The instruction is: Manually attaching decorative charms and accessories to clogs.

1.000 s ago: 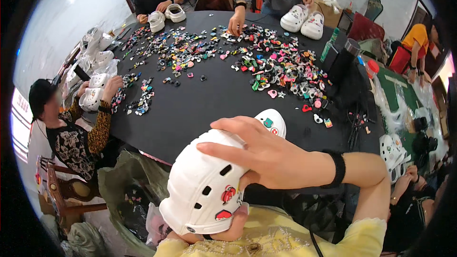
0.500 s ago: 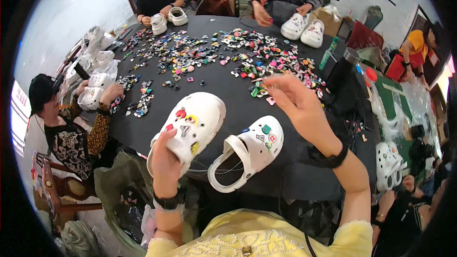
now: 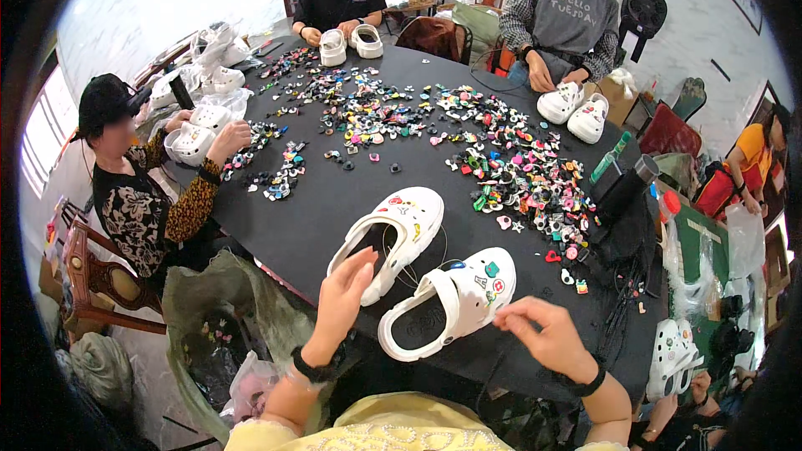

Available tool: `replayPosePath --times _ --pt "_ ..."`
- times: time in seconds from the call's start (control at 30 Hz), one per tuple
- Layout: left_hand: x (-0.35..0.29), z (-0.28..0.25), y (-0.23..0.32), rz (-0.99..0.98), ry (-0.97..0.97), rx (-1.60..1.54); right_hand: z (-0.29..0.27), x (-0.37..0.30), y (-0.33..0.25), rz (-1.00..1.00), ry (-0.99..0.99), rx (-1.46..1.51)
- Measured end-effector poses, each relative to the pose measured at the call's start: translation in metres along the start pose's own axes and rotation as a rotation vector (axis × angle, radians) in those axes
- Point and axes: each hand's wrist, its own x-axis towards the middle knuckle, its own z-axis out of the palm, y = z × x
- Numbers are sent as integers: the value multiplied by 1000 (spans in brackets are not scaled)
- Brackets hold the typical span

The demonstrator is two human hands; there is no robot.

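Two white clogs lie side by side on the black table in front of me. The left clog carries several small coloured charms on its upper; the right clog has a green one, a letter and a round red-and-white one. My left hand is at the left clog's heel end with fingers stretched out and nothing seen in them; whether it touches the clog I cannot tell. Close beside the right clog's outer side, my right hand has loosely bent fingers, apart, with nothing visible in them.
Loose shoe charms spread across the table's middle and right. Across and to the left, people handle other white clogs. A dark tumbler and green tube stand at right. A green sack sits lower left.
My left hand has put the left clog down and let go of it. My right hand has come down from near the charms to the right clog. The view has shifted.
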Motion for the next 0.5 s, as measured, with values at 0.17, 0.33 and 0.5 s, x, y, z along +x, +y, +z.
replayPosePath --times 0.17,0.33,0.5 --pt "-5 12 -5 348 36 572 26 0 -7 -257 -331 -73" --pt "17 30 -7 494 70 993 50 -5 -7 -145 -468 -13" --pt "-6 49 -9 433 61 737 60 -14 2 -378 -238 -620"
